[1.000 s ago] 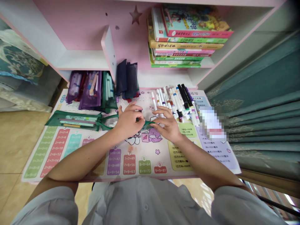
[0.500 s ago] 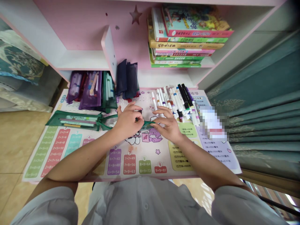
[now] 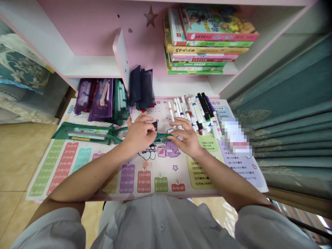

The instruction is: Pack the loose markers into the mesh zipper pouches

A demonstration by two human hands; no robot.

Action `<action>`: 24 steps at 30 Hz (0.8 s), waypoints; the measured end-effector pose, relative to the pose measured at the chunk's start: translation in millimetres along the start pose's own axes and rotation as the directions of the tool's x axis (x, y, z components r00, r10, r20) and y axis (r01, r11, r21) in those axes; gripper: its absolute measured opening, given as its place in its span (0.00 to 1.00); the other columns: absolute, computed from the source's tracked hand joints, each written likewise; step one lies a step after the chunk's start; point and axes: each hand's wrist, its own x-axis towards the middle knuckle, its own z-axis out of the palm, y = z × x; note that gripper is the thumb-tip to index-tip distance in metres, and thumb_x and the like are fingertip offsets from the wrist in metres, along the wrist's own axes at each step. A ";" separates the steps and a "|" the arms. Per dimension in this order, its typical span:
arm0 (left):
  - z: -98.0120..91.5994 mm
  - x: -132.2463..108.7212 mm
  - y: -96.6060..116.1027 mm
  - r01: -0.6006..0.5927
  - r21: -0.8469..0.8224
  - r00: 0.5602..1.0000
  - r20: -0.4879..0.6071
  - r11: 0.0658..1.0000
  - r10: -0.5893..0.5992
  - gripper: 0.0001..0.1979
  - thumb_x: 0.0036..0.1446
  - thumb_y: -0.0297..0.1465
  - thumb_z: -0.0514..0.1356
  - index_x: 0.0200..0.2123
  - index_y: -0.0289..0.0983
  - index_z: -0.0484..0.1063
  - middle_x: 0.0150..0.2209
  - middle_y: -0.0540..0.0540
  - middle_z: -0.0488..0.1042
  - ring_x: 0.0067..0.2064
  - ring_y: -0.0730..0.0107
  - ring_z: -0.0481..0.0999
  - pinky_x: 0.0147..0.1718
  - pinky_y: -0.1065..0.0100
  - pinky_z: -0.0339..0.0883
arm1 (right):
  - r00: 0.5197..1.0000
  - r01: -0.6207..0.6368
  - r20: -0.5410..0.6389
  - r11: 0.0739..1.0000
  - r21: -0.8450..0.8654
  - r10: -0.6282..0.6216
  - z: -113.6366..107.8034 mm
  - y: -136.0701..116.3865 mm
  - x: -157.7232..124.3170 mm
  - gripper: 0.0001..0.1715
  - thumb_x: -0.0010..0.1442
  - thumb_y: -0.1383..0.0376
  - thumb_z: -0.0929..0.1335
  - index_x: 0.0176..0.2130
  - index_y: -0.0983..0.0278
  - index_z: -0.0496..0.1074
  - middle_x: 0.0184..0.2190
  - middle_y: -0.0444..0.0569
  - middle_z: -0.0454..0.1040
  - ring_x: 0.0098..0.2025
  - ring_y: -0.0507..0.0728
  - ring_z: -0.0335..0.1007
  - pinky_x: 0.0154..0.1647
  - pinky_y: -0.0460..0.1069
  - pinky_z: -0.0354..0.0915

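Note:
Between my two hands a narrow band of green mesh pouch fabric (image 3: 164, 136) is stretched. My left hand (image 3: 140, 133) is closed, thumb and index finger pinching its left part. At its right end my right hand (image 3: 185, 138) pinches the edge between thumb and fingers. To the left lies a filled green mesh pouch (image 3: 85, 133) with several markers inside. Its neck is gathered, and green cords (image 3: 119, 129) run from it toward my left hand. Whether the band belongs to this same pouch is hidden by my left hand.
Loose markers (image 3: 197, 110) are piled at the right back. Filled mesh pouches (image 3: 101, 100) stand at the left back, near dark blue pouches (image 3: 141, 88). Stacked books (image 3: 207, 50) sit on the shelf above. A pixelated object (image 3: 236, 136) lies right, by the curtain (image 3: 290, 114).
My left hand has shifted slightly left, and a little more of the green band shows between my hands. My right hand keeps its pinch almost in place.

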 end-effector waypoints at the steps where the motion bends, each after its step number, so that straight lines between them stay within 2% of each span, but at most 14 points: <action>1: -0.1 -0.2 -0.7 -0.001 -0.002 1.000 -0.004 1.000 0.001 0.11 0.57 0.28 0.59 0.22 0.38 0.73 0.58 0.45 0.75 0.69 0.47 0.59 0.64 0.27 0.39 | 1.000 0.008 -0.008 1.000 0.004 -0.008 0.2 0.1 0.1 0.06 0.60 0.60 0.72 0.31 0.56 0.76 0.46 0.48 0.75 0.60 0.64 0.66 0.60 0.66 0.66; 9: 1.6 -0.3 -7.1 -0.027 -0.010 0.999 -0.030 1.000 0.026 0.10 0.56 0.29 0.59 0.23 0.39 0.72 0.57 0.45 0.75 0.69 0.49 0.59 0.64 0.26 0.39 | 1.000 -0.020 0.014 1.000 0.003 0.020 -0.5 0.0 0.1 0.06 0.61 0.59 0.72 0.31 0.55 0.76 0.47 0.46 0.75 0.61 0.64 0.66 0.61 0.66 0.65; 15: -1.5 -2.5 -9.8 0.005 -0.002 0.999 -0.031 1.000 -0.005 0.11 0.57 0.29 0.59 0.22 0.39 0.72 0.57 0.45 0.75 0.68 0.47 0.60 0.64 0.26 0.39 | 0.999 0.030 -0.034 0.999 0.018 -0.030 1.9 2.8 -1.2 0.05 0.61 0.60 0.72 0.32 0.56 0.76 0.46 0.48 0.75 0.60 0.64 0.67 0.61 0.66 0.66; 24: -4.3 -4.0 -12.7 0.013 0.000 0.999 -0.035 1.000 -0.013 0.12 0.57 0.28 0.60 0.21 0.39 0.71 0.57 0.45 0.75 0.69 0.47 0.59 0.65 0.27 0.38 | 1.000 -0.002 -0.020 1.000 0.021 0.002 1.4 2.4 -1.4 0.06 0.61 0.59 0.72 0.31 0.56 0.76 0.46 0.47 0.75 0.60 0.64 0.67 0.61 0.67 0.66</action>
